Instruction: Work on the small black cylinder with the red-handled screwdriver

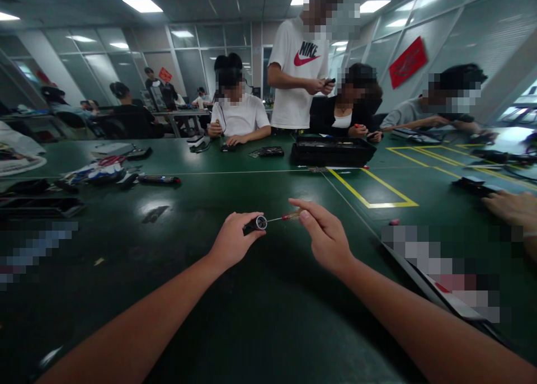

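Note:
Near the middle of the view, my left hand (235, 239) is closed around a short black cylinder (255, 224), whose round, silver-rimmed end faces right. My right hand (325, 232) pinches the yellowish, red-tipped handle of a thin screwdriver (289, 216). Its metal shaft points left, and the tip is at the cylinder's open end. Whether the tip touches anything inside is too small to tell. Both hands are above the green table (251, 328).
A black tray (333, 151) stands at the table's far side, before several people. Tools and a dark pen-like tool (159, 180) lie at the left. At the right are a long flat object (451, 294) and another person's hand (509, 210).

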The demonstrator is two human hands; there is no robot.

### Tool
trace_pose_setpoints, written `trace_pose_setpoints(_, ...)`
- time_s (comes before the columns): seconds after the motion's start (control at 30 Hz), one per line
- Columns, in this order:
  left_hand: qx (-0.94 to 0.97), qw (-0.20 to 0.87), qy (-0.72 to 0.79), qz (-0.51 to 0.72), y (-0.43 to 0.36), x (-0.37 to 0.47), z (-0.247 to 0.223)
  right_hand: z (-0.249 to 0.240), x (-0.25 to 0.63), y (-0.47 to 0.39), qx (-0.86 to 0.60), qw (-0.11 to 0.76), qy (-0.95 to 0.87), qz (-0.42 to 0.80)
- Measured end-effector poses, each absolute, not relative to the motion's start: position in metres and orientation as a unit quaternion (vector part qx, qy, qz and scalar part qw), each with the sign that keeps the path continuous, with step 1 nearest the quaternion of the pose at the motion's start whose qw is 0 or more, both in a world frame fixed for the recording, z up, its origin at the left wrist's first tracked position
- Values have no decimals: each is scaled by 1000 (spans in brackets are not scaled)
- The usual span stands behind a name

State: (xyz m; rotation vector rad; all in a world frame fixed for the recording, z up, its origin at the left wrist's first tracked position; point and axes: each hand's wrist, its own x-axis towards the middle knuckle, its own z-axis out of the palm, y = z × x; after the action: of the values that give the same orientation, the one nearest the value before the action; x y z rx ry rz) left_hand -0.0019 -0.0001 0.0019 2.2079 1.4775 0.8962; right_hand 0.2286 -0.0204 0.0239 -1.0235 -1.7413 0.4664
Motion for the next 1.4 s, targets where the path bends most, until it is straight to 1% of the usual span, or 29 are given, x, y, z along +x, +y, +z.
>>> trace_pose_setpoints(0.1, 775, 165, 520, 319, 1, -2, 2, 25, 228, -22, -422, 512, -730, 164)
trace_pose_setpoints(0.3, 768, 162, 530, 322, 2, -3, 1, 21, 227, -18, -432, 541, -698, 184)
trace_pose_setpoints(0.43, 769, 162, 525, 326, 1, -4, 0, 20, 227, -17, -437, 536, -699, 183)
trace_pose_setpoints(0.8, 771, 163, 525, 322, 0, -4, 3, 27, 226, -20, -446, 530, -709, 128)
trace_pose_setpoints(1.07, 774, 158, 520, 325, 0, -4, 2, 31, 226, -21, -481, 496, -718, 82)
trace_pose_setpoints(1.4, 779, 157, 510, 329, 1, -4, 2, 33, 224, -21, -479, 491, -723, 77)
